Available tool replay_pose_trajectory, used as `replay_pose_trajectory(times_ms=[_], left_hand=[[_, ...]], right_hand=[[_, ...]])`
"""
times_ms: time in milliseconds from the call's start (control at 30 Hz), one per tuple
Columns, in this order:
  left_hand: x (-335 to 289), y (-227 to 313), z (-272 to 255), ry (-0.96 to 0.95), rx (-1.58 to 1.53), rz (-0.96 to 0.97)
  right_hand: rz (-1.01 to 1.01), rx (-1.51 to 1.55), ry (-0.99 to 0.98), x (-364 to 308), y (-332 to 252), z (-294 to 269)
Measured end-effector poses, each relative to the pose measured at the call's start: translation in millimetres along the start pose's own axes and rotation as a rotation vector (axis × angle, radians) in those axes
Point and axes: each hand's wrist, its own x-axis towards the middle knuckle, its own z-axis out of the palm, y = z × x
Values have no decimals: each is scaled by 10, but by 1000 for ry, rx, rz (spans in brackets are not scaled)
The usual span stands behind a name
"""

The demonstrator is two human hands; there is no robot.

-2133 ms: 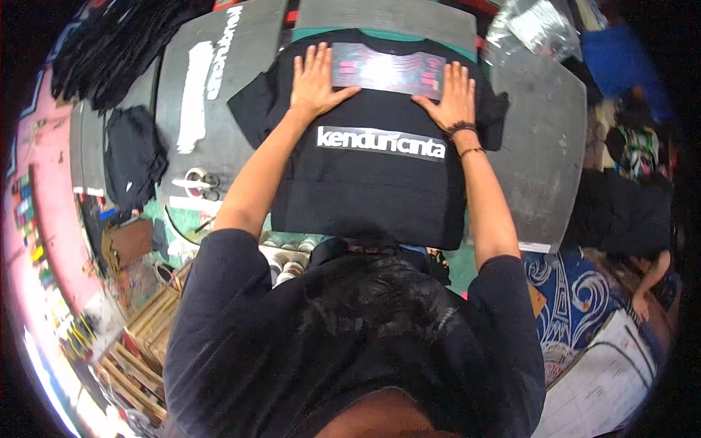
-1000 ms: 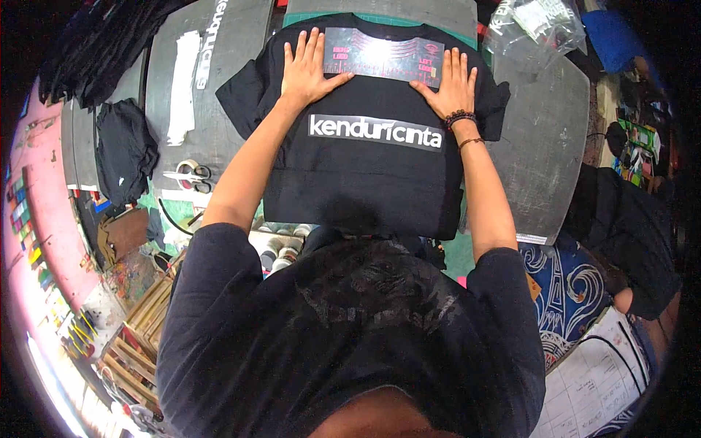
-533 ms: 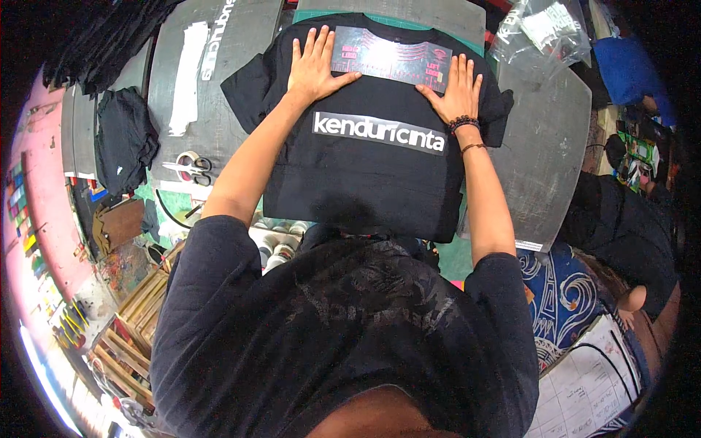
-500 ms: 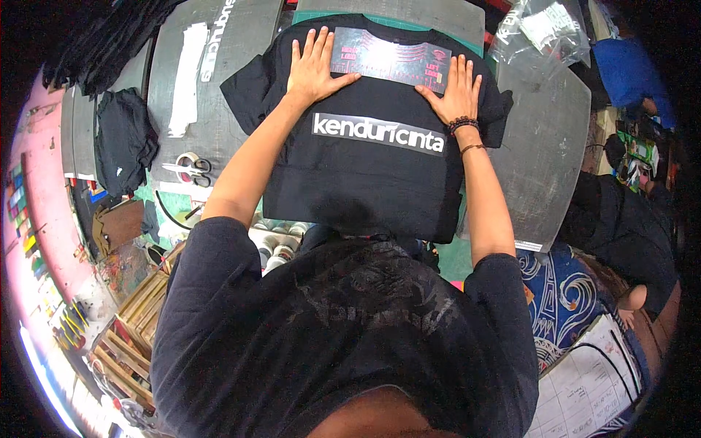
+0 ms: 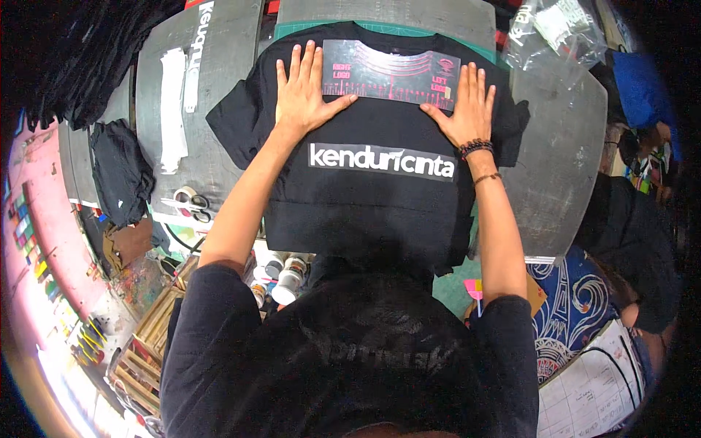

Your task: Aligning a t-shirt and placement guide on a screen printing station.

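Observation:
A black T-shirt (image 5: 365, 208) lies spread on the dark work boards, its collar toward the far side. Just below that collar rests a clear plastic alignment guide (image 5: 391, 79) with curved lines and pink markings. My left hand (image 5: 301, 102) is flat with fingers spread, its thumb at the guide's lower left corner. At the other end, my right hand (image 5: 467, 117) lies open the same way, fingers along the guide's right edge. Nearer to me, a dark transfer strip (image 5: 381, 162) with white lettering sits across the chest, untouched by either hand.
Left of the shirt are scissors (image 5: 196, 209), a tape roll (image 5: 187, 194) and a white strip (image 5: 174, 109). Black cloth (image 5: 120, 171) lies farther left. Jars (image 5: 290, 281) stand below the table edge. A plastic bag (image 5: 555, 33) is at far right; another person (image 5: 631, 248) sits at right.
The view has shifted, so the shirt and table appear lower and slightly larger. Both hands stay flat at the guide's two ends, and the transfer strip keeps its place on the shirt.

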Motion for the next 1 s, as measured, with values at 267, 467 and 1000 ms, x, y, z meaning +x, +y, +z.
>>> replay_pose_trajectory(times_ms=[267, 467, 1000], left_hand=[[-2, 16, -30, 14, -52, -3], [-33, -5, -22, 27, -39, -2], [-1952, 810, -449, -37, -343, 1]], right_hand=[[-8, -2, -11, 9, -13, -15], [-11, -18, -18, -12, -15, 7], [-168, 226, -137, -1798, -1152, -352]])
